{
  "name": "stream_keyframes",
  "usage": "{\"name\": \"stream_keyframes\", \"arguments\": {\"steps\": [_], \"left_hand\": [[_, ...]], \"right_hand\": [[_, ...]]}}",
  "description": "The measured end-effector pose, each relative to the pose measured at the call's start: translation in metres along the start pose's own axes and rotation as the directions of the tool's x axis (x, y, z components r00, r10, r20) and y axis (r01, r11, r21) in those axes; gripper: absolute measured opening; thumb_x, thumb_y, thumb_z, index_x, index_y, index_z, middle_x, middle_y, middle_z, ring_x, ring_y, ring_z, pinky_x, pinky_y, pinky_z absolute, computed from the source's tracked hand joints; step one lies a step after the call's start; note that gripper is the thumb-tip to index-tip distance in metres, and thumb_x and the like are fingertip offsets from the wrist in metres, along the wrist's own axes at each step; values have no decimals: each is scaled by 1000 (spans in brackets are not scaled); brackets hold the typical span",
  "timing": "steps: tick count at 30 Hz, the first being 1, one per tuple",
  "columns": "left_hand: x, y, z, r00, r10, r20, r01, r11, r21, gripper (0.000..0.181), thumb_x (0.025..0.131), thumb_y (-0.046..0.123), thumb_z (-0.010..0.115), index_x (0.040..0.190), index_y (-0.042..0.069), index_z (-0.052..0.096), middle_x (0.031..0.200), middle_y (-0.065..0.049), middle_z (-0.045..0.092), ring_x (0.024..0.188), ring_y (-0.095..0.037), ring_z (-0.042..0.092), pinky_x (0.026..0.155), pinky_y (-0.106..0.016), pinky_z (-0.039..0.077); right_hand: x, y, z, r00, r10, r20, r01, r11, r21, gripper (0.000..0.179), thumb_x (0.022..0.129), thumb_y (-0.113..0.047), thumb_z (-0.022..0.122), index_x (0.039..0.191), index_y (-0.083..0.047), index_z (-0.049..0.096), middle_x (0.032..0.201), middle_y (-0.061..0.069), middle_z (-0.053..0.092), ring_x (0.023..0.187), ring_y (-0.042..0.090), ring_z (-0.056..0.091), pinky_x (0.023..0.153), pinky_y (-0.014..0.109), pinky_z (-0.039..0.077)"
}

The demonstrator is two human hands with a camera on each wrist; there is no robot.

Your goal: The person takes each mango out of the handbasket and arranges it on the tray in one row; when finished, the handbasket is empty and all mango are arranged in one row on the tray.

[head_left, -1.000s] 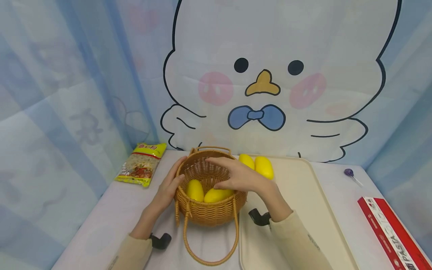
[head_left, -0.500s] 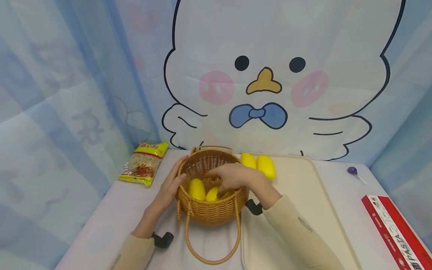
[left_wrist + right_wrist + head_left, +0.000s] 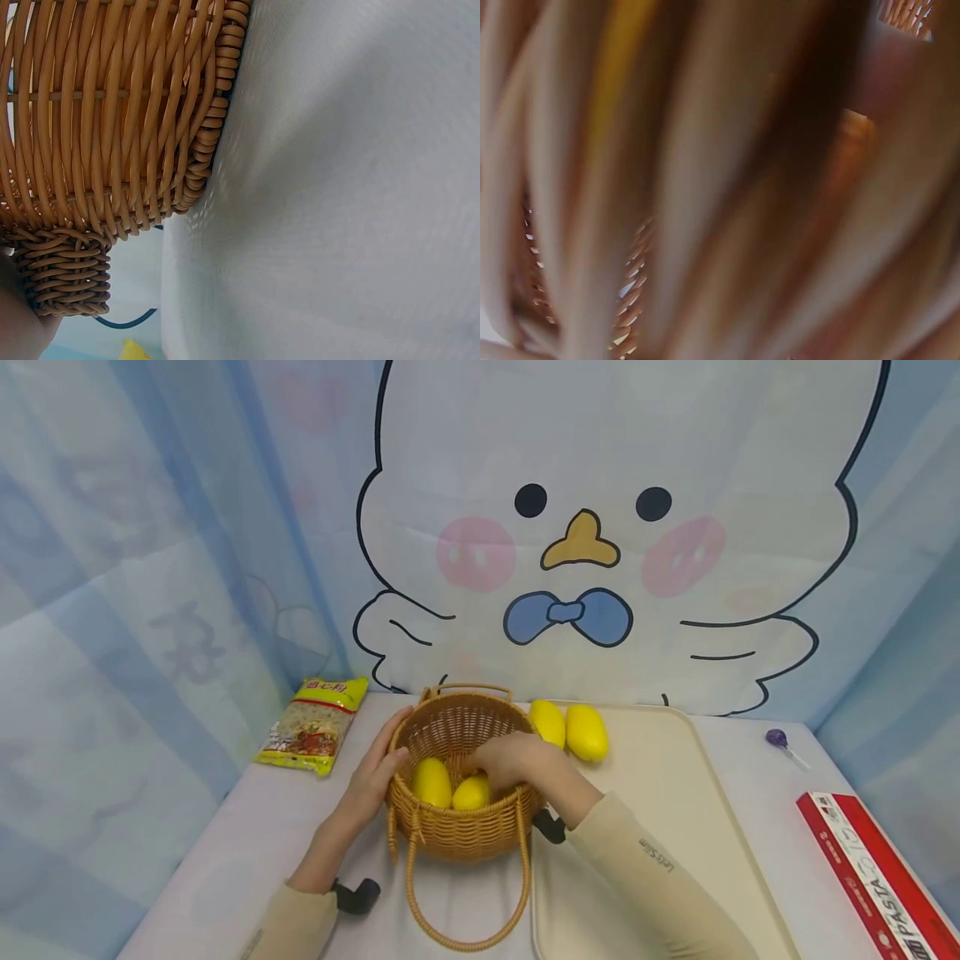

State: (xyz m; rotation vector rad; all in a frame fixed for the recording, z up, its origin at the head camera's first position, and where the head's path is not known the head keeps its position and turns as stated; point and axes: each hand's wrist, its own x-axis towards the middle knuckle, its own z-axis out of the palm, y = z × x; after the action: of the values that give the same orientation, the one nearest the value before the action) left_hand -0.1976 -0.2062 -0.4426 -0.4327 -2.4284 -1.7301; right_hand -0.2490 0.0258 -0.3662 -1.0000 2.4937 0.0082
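Note:
A round wicker basket (image 3: 461, 839) stands on the table, its front handle hanging down. My left hand (image 3: 375, 777) holds its left rim, thumb over the edge; in the left wrist view the hand (image 3: 22, 322) shows at the wicker handle base. Two yellow mangoes lie inside: a left mango (image 3: 432, 782) and a right mango (image 3: 472, 793). My right hand (image 3: 513, 760) reaches over the right rim and grips the right mango, its fingertips partly hidden. Blurred wicker strands (image 3: 705, 150) fill the right wrist view.
Two more mangoes (image 3: 587, 732) lie at the back of a cream tray (image 3: 660, 827), right of the basket. A yellow food bag (image 3: 315, 727) lies back left. A purple lollipop (image 3: 777, 737) and a red pasta box (image 3: 873, 877) lie to the right.
My right hand has gone from above the basket down into it and onto the right mango, covering part of it. My left hand stays on the rim.

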Motion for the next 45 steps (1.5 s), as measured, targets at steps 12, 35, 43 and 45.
{"name": "stream_keyframes", "arguments": {"steps": [12,35,43,45], "left_hand": [[-1,0,1,1000,-15,-3,15,1000,5,56,105,23,37,157,38,22,166,4,22,153,-27,21,122,-61,19],[0,0,1,1000,-30,-4,30,1000,7,57,105,22,36,158,36,21,166,5,20,155,-27,18,123,-61,16],[-2,0,1,1000,-7,-4,7,1000,10,56,105,22,36,158,34,22,166,3,21,154,-29,18,121,-63,18],[-2,0,1,1000,-5,-5,5,1000,6,56,105,22,35,157,35,22,166,3,21,154,-29,19,121,-63,18]], "right_hand": [[1,3,0,994,-83,-73,89,992,90,56,79,-13,79,130,-29,65,127,-9,66,112,13,59,103,36,49],[-38,19,-2,853,-78,-516,297,886,357,69,76,-25,78,141,-30,54,137,-10,52,116,14,53,97,37,50],[-62,27,3,780,35,-625,329,827,456,71,80,-25,79,142,-39,49,142,-10,48,117,17,55,97,41,51],[-67,28,2,756,53,-653,341,820,460,70,80,-23,79,142,-38,50,135,-12,50,111,16,56,95,38,52]]}}
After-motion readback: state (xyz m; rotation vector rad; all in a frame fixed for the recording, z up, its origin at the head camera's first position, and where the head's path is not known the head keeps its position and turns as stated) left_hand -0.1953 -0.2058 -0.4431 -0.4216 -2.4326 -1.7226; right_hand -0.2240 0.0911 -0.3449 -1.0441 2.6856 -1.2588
